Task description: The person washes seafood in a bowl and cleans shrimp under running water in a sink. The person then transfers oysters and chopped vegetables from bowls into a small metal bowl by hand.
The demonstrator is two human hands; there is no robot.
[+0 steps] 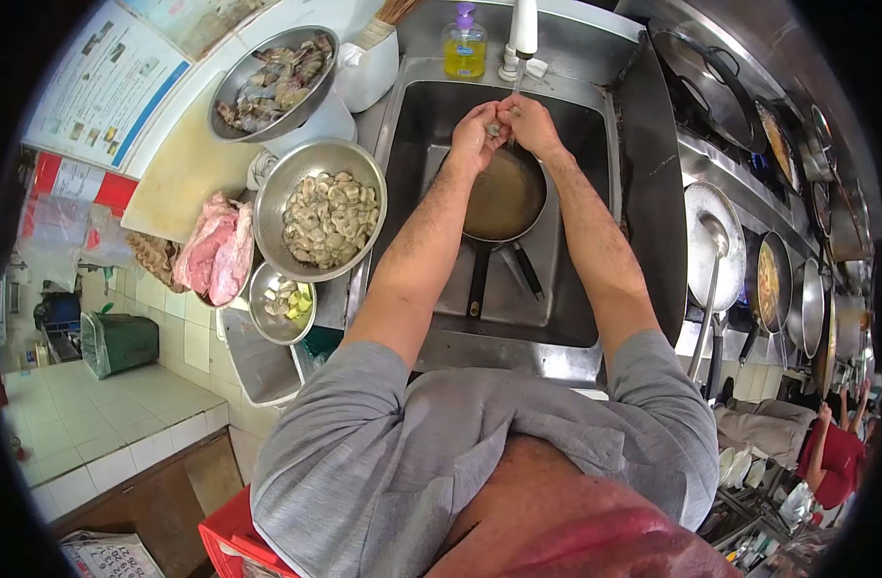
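Note:
My left hand and my right hand are close together under the faucet, both with fingers closed. A small greyish shrimp shows between their fingertips, partly hidden. Water runs from the spout by my right hand. Below the hands, a dark frying pan holding cloudy brownish water sits in the steel sink. To the left, a steel bowl holds peeled shrimp. Unpeeled shrimp lie in another steel bowl farther back.
A yellow soap bottle stands behind the sink. Raw pink meat and a small bowl with green and pale pieces are at the left. Pans and a ladle line the stove at right. A person in red is farther off.

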